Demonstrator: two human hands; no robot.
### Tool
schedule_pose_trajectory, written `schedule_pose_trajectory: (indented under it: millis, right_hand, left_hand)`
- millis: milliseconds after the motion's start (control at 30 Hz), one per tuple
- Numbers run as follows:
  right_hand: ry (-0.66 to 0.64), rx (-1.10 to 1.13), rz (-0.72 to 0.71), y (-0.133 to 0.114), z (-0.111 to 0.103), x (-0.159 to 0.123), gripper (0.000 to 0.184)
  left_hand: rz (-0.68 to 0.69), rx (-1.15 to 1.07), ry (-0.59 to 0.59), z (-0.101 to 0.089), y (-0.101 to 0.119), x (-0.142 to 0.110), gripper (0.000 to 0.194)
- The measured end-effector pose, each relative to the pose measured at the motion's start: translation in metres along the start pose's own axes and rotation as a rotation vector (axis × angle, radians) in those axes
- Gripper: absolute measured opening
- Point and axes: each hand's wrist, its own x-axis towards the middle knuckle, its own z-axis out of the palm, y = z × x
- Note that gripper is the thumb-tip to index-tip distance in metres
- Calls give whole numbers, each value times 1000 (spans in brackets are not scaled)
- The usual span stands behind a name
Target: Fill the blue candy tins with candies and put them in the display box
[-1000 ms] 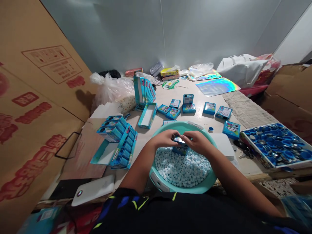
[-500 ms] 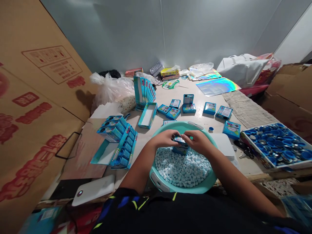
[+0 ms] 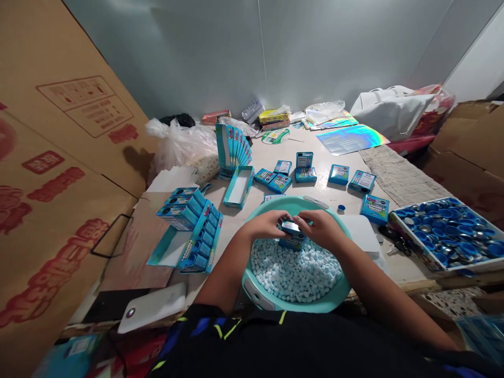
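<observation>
A small blue tin (image 3: 291, 227) is held just above a teal plastic basin (image 3: 275, 203), pinched between the left hand (image 3: 262, 226) and the right hand (image 3: 321, 230). Both hands are drawn in narrowly around it, and its silvery face is turned upward. A blue labelled piece (image 3: 293, 244) is seen directly beneath it, though whether the two are joined cannot be told. The basin is filled with small pale blue pellets (image 3: 295, 275). Blue tins (image 3: 338, 175) are laid out on the tabletop beyond the basin. Further tins are packed into an open blue display box (image 3: 199, 239) on the left. A tray of blue and silver lids (image 3: 444, 236) is placed on the right, with a bunch of keys (image 3: 397, 247) beside it. A holographic sheet (image 3: 352, 138) is spread at the far end of the table.
</observation>
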Motion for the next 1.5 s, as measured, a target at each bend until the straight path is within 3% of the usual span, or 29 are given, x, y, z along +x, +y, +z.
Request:
schedule_pose_trajectory:
  millis: [233,367,467,633,800,967,1067,1200,1333,1500]
  right_hand:
    - [111,73,54,6,3,0,46]
    - [183,160,37,12,5,3,36]
    - [144,176,73,15,7,5,28]
    - [-10,187,115,13,7,3,37]
    - [19,158,78,15,8,3,23]
    - [154,98,62,22,12,6,32]
    - [208,115,65,24,13,6,35]
    - [268,182,123,20,10,5,44]
    - [327,258,169,14,9,2,51]
    - [417,258,191,15,10,2,44]
  left_hand:
    - [50,6,70,0,3,-2,36]
    - [49,-7,166,-1,2,-2,36]
    - [49,-50,242,-2,2,0,39]
    - [127,-222,337,-2,2,0,41]
    - [66,-317,334,-1,0,0,57]
    - [-48,-183,378,-2,-2,1,68]
    - [-109,-78,266,-4,-6,2,59]
    - [-208,49,77,-4,-15,0,62]
    - [-250,109,24,-1,-24,-1,60]
    - [-205,96,17,-1,-29,-1,54]
